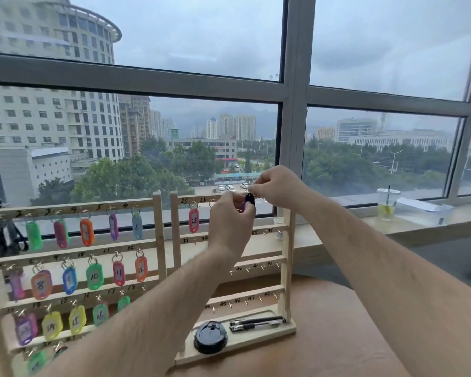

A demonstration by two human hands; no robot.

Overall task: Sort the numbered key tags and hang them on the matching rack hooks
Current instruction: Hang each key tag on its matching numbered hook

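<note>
Left wooden rack (157, 240): rows well filled with coloured tags, numbers up into the teens legible.

Right wooden rack (288, 268): mostly bare hooks. A red plastic tag marked 25 (193, 220) hangs on the top rail, hook 26 beside it.

Step in hand, as I judge it: hanging one tag on the right rack's top rail.

Left hand (231, 224): fingers curled round the body of a purple plastic key tag (246, 204), held just in front of the rail.

Right hand (278, 186): pinches the tag's upper end from above. The ring and target hook are too small to make out.

Tag sits between both hands, touching each; its number is hidden.

Next move likely calls for steering the ring onto the hook, then both hands letting go.
</note>
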